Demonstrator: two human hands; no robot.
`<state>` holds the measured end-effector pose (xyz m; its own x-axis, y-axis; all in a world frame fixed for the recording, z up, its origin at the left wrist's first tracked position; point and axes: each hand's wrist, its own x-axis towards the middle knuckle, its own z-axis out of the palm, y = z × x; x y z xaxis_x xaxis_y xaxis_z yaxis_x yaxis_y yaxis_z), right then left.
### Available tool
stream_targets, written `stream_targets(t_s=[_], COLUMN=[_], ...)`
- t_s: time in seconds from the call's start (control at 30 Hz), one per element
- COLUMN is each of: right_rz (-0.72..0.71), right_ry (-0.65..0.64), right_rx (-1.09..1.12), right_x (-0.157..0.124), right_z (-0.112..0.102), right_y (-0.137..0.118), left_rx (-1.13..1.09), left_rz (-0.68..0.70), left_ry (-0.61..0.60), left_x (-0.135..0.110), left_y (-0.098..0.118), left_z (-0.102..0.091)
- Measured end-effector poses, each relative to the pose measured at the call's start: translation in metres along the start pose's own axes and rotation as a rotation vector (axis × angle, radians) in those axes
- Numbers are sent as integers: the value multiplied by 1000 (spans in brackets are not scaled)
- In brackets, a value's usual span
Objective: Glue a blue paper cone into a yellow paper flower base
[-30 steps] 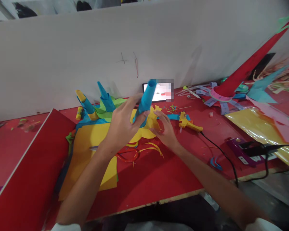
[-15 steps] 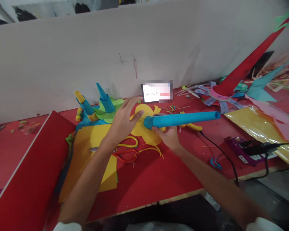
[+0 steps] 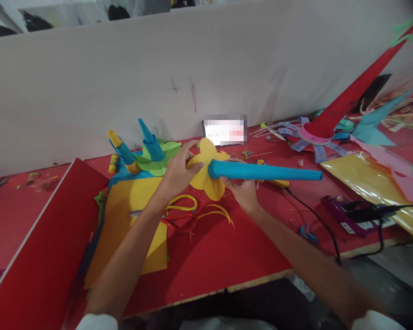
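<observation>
A long blue paper cone (image 3: 265, 171) points to the right, its wide end against the middle of a yellow paper flower (image 3: 206, 176). My right hand (image 3: 243, 192) is closed round the cone near its wide end, from below. At the flower's left edge, my left hand (image 3: 181, 172) pinches a petal between thumb and fingers. The flower is tilted up off the table. Below it lie scissors (image 3: 182, 203) with one yellow and one red handle, and thin yellow paper strips (image 3: 220, 211). Yellow paper sheets (image 3: 124, 220) lie under my left forearm.
Behind are a green paper flower with a blue cone (image 3: 154, 149), a glue stick (image 3: 113, 163) and a phone (image 3: 224, 130) against the wall. A yellow glue gun (image 3: 278, 183), purple power strip (image 3: 351, 213) and red cone (image 3: 358, 91) stand right. A red board (image 3: 44, 238) is left.
The yellow flower has tilted up off the table with the cone, whose narrow end has swung lower and right. My left hand has closed on the flower's edge.
</observation>
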<state>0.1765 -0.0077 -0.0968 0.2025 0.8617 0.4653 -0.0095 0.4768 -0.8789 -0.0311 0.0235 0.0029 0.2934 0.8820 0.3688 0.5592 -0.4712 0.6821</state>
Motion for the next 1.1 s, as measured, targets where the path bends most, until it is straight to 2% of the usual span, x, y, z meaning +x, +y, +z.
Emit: stream_targets(t_s=[0.13, 0.23, 0.3, 0.4, 0.5, 0.6, 0.73, 0.93, 1.1], right_rz=[167, 259, 263, 247, 252, 278, 273, 248, 192], right_ry=[27, 36, 32, 14, 3, 15, 1, -71, -138], right_rx=[117, 203, 247, 283, 281, 266, 275, 250, 235], right_x=[-1, -1, -1, -1, -1, -1, -2, -4, -6], right_z=[2, 4, 4, 4, 5, 6, 7, 5, 5], right_y=[3, 4, 4, 3, 1, 0, 0, -2, -2], left_rx=[-195, -220, -145, 137, 431, 578, 668, 706, 707], left_rz=[33, 56, 102, 215, 288, 318, 350, 282, 285], left_ry=[-50, -99, -109, -130, -197, -267, -255, -183, -187], left_x=[-2, -4, -4, -6, -12, -20, -26, -24, -23], left_y=[6, 15, 19, 22, 28, 37, 40, 28, 22], left_z=[1, -3, -9, -16, -19, -18, -13, -2, 2])
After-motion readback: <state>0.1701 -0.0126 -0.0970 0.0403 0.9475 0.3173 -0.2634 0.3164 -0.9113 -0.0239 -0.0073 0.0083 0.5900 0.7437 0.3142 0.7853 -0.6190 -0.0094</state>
